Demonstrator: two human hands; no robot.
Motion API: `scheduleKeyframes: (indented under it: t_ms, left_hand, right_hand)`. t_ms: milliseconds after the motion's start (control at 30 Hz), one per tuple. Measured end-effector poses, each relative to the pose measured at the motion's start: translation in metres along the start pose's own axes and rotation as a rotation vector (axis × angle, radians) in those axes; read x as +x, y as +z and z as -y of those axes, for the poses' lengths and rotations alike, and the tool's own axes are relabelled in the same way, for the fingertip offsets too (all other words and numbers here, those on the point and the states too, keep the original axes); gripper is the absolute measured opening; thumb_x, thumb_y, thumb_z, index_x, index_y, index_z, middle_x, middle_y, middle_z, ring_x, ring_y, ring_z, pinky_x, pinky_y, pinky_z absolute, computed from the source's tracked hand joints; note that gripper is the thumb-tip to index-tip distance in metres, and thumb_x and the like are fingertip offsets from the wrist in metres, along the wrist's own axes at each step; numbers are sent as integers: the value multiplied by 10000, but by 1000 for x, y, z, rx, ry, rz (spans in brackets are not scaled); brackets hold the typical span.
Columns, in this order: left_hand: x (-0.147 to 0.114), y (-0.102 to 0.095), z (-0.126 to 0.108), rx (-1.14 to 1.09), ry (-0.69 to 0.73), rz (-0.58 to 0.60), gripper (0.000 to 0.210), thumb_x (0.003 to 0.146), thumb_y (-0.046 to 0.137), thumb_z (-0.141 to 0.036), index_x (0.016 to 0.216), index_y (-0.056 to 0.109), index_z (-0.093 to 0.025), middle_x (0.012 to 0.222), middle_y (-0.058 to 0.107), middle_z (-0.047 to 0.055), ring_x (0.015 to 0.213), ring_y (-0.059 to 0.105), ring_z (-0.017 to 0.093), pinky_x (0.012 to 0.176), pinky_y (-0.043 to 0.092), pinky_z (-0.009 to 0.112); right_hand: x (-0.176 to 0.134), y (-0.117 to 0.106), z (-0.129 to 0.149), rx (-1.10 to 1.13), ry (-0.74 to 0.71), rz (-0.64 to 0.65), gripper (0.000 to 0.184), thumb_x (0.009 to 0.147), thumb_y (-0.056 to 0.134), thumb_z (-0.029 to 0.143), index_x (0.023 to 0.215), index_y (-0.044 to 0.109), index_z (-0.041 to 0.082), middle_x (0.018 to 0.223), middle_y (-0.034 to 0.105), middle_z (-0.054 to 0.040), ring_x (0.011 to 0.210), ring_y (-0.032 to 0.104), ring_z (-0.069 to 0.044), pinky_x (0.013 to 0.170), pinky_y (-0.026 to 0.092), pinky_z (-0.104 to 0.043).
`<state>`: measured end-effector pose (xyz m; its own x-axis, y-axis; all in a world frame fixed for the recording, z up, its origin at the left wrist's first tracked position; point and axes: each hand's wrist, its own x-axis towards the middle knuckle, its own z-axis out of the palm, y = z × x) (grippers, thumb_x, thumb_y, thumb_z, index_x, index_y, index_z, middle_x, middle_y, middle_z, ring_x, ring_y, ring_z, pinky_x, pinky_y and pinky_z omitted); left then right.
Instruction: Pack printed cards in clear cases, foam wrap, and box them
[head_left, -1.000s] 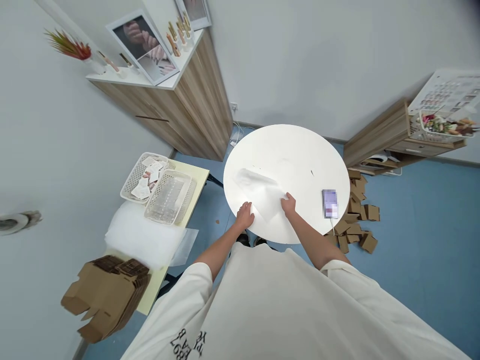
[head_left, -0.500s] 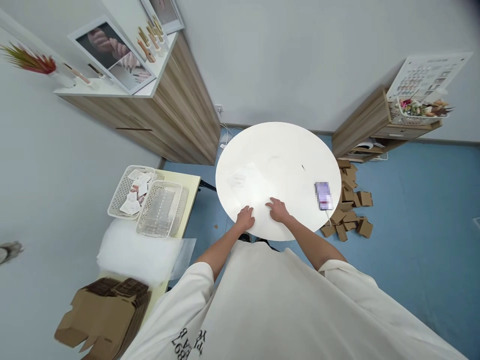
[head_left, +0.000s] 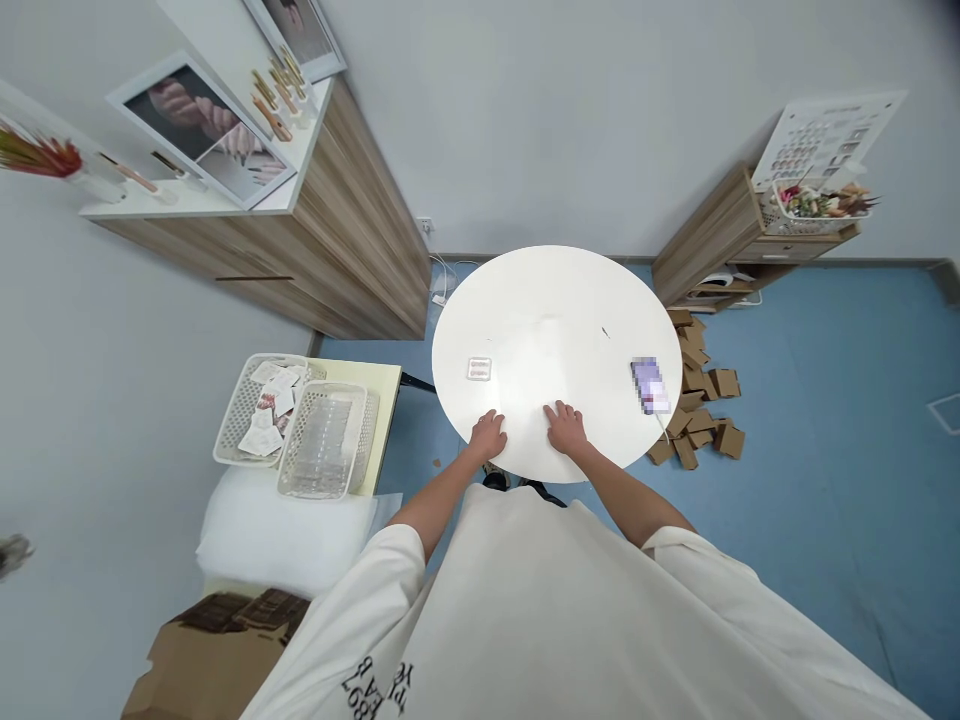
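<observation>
My left hand (head_left: 488, 436) rests near the front edge of a round white table (head_left: 570, 290), palm down with nothing in it. To its right, my right hand (head_left: 565, 427) lies on the same tabletop, fingers spread and holding nothing. Beyond my left hand, and apart from it, is a small clear case (head_left: 479, 369) with pinkish contents too small to make out. A pale, glossy patch covers the tabletop between the hands and the far side; whether it is a clear sheet or a reflection, I cannot tell.
A purple phone (head_left: 649, 385) with a white cable lies at the table's right. Cardboard boxes (head_left: 697, 400) are piled on the floor beyond. At left, a side table holds a basket of cards (head_left: 251, 405), a basket of clear cases (head_left: 322, 440), white wrapping (head_left: 285, 530) and flattened cartons (head_left: 202, 660).
The small case now shows plainly where a faint, pale sheet-like shape lay before. My right hand has shifted slightly right, and my left hand has barely moved. The whole view has turned a little.
</observation>
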<state>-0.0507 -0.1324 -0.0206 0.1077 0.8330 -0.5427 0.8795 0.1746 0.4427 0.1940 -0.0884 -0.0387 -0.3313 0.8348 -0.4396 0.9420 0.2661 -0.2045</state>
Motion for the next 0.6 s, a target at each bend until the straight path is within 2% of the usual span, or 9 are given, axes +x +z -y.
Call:
scheduleKeyframes:
  t_ms: [167,333,433,600]
  left_hand:
    - [17,-25,20,46,6,-24,528,915,479,-294,1432,437,-193,1590,318,145,1427,358,343,1109,366,460]
    - [47,-66,41,151,11,-90,563,918,456,-260,1468,375,-169,1580,334,158,1406,382,333,1085,395,445]
    - [70,-87,49,223,60,-169,546,888,462,-200,1429,410,-153,1559,361,173,1389,393,337,1079,394,469]
    - [104,-100,59,315,179,-219,506,821,470,-99,1324,485,-152,1562,353,178,1432,331,337,1109,343,507]
  right_hand:
    - [10,-4,10,13,70,10,610,896,456,249,1502,389,215,1548,328,-170,1333,347,-360,1086,269,-491]
    - [10,-9,18,-40,96,26,586,922,435,248,1502,373,194,1572,306,-155,1341,348,-337,1089,275,-462]
    - [5,-10,21,-47,101,29,564,936,422,250,1494,383,186,1583,300,-149,1363,333,-326,1100,266,-451]
    - [-4,-9,23,-1,155,47,543,947,417,264,1484,404,186,1587,305,-147,1381,326,-321,1102,275,-448]
